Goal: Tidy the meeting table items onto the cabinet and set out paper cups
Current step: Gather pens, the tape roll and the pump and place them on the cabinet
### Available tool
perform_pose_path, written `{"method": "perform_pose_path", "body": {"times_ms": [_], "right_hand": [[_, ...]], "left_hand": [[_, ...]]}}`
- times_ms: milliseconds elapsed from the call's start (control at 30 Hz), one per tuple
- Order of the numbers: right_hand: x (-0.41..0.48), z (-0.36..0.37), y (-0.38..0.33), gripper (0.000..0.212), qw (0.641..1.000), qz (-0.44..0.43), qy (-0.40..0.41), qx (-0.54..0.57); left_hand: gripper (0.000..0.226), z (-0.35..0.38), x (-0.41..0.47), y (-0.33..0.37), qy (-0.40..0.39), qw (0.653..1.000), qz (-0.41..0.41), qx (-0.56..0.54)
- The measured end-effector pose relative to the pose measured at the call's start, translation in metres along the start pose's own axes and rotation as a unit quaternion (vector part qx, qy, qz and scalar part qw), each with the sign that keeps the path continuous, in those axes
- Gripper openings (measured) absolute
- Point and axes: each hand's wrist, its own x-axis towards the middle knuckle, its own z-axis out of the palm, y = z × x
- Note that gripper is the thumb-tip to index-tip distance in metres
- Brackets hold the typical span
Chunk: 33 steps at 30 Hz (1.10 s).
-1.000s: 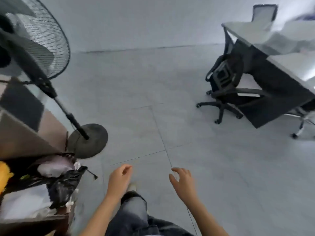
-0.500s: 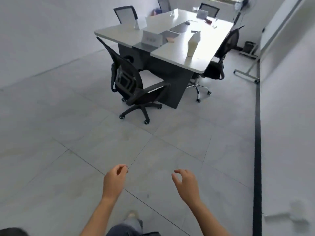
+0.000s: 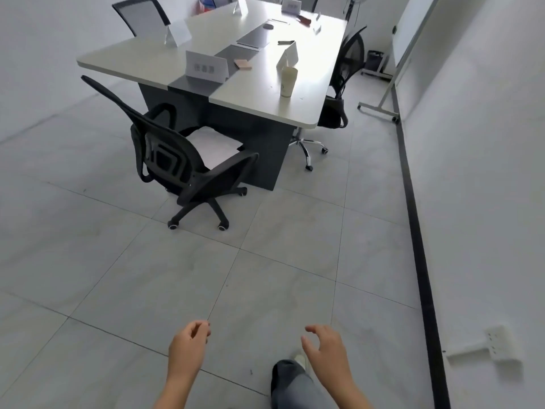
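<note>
The white meeting table (image 3: 253,93) stands ahead at the top of the view. On it are a stack of paper cups (image 3: 288,81) near the right edge, several white name cards (image 3: 207,67), a small pink pad (image 3: 243,64), a dark pen (image 3: 286,42) and a red item (image 3: 303,19) further back. My left hand (image 3: 188,346) and my right hand (image 3: 326,348) hang low over the floor, far from the table, both empty with fingers loosely curled apart.
A black office chair (image 3: 180,160) with papers on its seat stands at the table's near end, another chair (image 3: 342,84) at its right side. A whiteboard stand (image 3: 383,104) is by the right wall. A white wall socket (image 3: 498,343) is at lower right.
The view has swung from the fan and bin to the meeting table, which is now closer. Both hands stay empty and low in front of me.
</note>
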Motion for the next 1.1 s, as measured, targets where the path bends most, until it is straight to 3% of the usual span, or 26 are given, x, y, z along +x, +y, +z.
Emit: {"method": "perform_pose_path", "body": {"times_ms": [167, 333, 500, 633, 967, 1100], "right_hand": [[0.071, -0.027, 0.014, 0.026, 0.999, 0.009, 0.013, 0.041], [0.17, -0.098, 0.041, 0.027, 0.996, 0.002, 0.051, 0.072], [0.252, -0.179, 0.072, 0.025, 0.989, 0.016, 0.101, 0.108], [0.288, -0.199, 0.101, 0.025, 0.988, 0.051, 0.081, 0.12], [0.434, -0.26, 0.143, 0.024, 0.991, 0.061, 0.069, 0.101], [0.511, -0.314, 0.159, 0.025, 0.989, 0.084, 0.086, 0.084]], "left_hand": [[0.023, 0.042, 0.048, 0.041, 0.013, 1.0, 0.007, 0.015], [0.024, 0.13, 0.094, 0.108, 0.018, 0.999, 0.036, 0.01], [0.022, 0.251, 0.104, 0.186, -0.075, 0.993, 0.082, 0.047], [0.024, 0.32, 0.11, 0.227, -0.129, 0.978, 0.127, 0.105], [0.025, 0.402, 0.234, 0.279, -0.038, 0.996, 0.039, 0.071], [0.027, 0.464, 0.293, 0.329, -0.044, 0.997, 0.032, 0.062]]}}
